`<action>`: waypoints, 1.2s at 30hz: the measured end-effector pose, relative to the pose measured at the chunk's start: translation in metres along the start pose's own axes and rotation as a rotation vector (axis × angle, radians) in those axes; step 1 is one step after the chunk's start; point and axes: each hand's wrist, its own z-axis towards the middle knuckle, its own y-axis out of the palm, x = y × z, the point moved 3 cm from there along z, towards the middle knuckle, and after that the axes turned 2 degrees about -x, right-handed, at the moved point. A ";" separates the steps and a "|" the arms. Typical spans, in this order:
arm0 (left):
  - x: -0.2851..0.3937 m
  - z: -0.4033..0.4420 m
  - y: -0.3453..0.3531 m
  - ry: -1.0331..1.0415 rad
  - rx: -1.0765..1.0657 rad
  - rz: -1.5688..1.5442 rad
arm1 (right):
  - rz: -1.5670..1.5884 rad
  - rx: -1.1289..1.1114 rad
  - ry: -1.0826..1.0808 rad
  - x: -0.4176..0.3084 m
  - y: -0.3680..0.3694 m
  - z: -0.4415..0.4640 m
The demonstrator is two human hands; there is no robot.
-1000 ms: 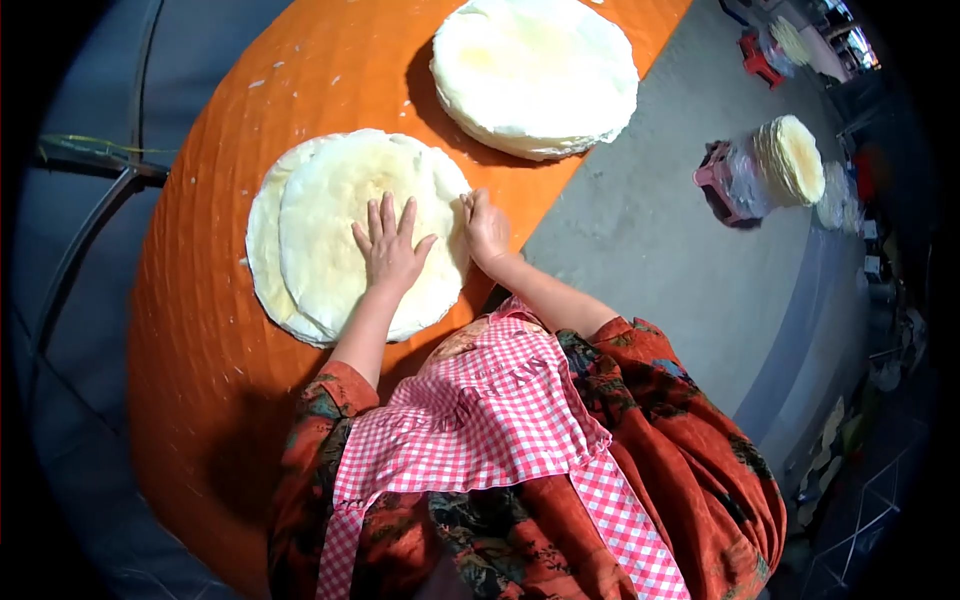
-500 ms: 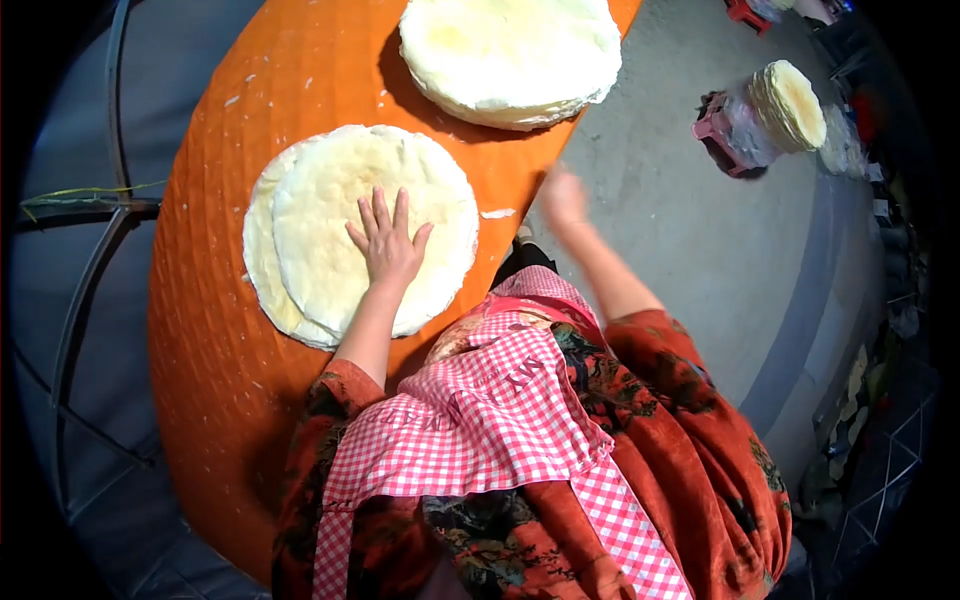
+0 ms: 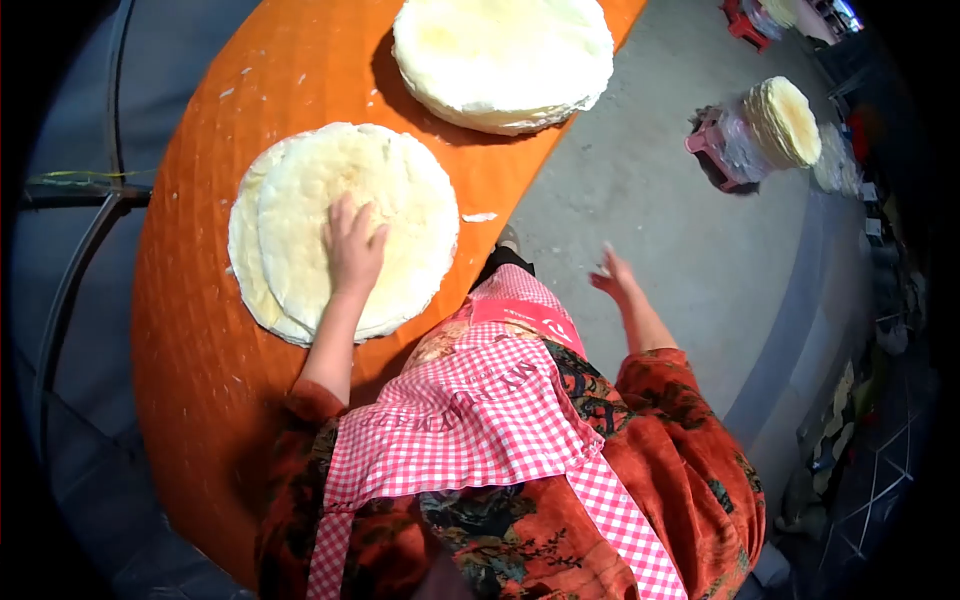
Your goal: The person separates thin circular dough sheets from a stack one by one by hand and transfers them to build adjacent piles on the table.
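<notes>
Several round, pale flatbreads (image 3: 410, 235) lie overlapping on the orange tabletop (image 3: 190, 380), the upper one shifted to the right of the one below. On the upper bread rests my left hand (image 3: 355, 250), its fingers slightly bent and holding nothing. Off the table's right edge, above the grey floor, hangs my right hand (image 3: 618, 278); its fingers are apart and nothing is in them. Farther up the table stands a thick stack of the same flatbreads (image 3: 505, 60), clear of both hands.
A small white scrap (image 3: 480, 217) lies near the table edge. On the floor at the upper right, a pink stool (image 3: 712, 150) holds another bread stack (image 3: 782, 122) with plastic wrap. A red stool (image 3: 745, 25) stands farther back. Metal bars (image 3: 75, 290) run along the left.
My right hand has dropped back from beside the table edge toward my body, and its fingers have opened. My left hand stays on the bread, its fingers drawn closer together.
</notes>
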 end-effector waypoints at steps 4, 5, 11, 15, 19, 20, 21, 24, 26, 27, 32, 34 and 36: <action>-0.076 -0.045 -0.061 -0.366 0.466 -0.014 | -0.312 0.012 -0.695 -0.102 0.184 -0.072; -0.100 -0.058 -0.073 -0.553 0.428 -0.030 | -0.318 -0.018 -0.680 -0.112 0.203 -0.086; -0.160 -0.098 -0.061 -1.002 0.035 -0.289 | -0.498 -0.168 -0.882 -0.120 0.249 -0.103; -0.132 -0.084 -0.070 -0.967 -0.002 -0.228 | -0.614 -0.245 -0.799 -0.121 0.321 -0.125; -0.136 -0.078 -0.067 -0.981 -0.021 -0.257 | -1.046 -0.217 -0.661 -0.137 0.359 -0.125; -0.140 -0.077 -0.066 -0.964 -0.036 -0.248 | -1.110 -0.246 -0.559 -0.141 0.366 -0.130; -0.146 -0.077 -0.062 -0.947 -0.050 -0.241 | -1.172 -0.273 -0.458 -0.142 0.369 -0.135; -0.156 -0.082 -0.049 -0.914 -0.019 -0.305 | -0.695 -0.406 -0.359 -0.139 0.373 -0.145; -0.158 -0.084 -0.042 -0.904 0.015 -0.325 | -0.558 -0.520 -0.388 -0.139 0.378 -0.159; -0.159 -0.087 -0.039 -0.903 0.024 -0.307 | -0.508 -0.548 -0.406 -0.136 0.381 -0.164; -0.168 -0.093 -0.030 -0.813 0.092 -0.308 | -0.628 -0.495 -0.614 -0.123 0.390 -0.161; -0.165 -0.101 -0.033 -0.800 0.154 -0.402 | -0.750 -0.586 -0.747 -0.130 0.409 -0.165; -0.156 -0.115 -0.047 -0.770 0.370 -0.375 | -0.649 -0.683 -0.696 -0.152 0.436 -0.201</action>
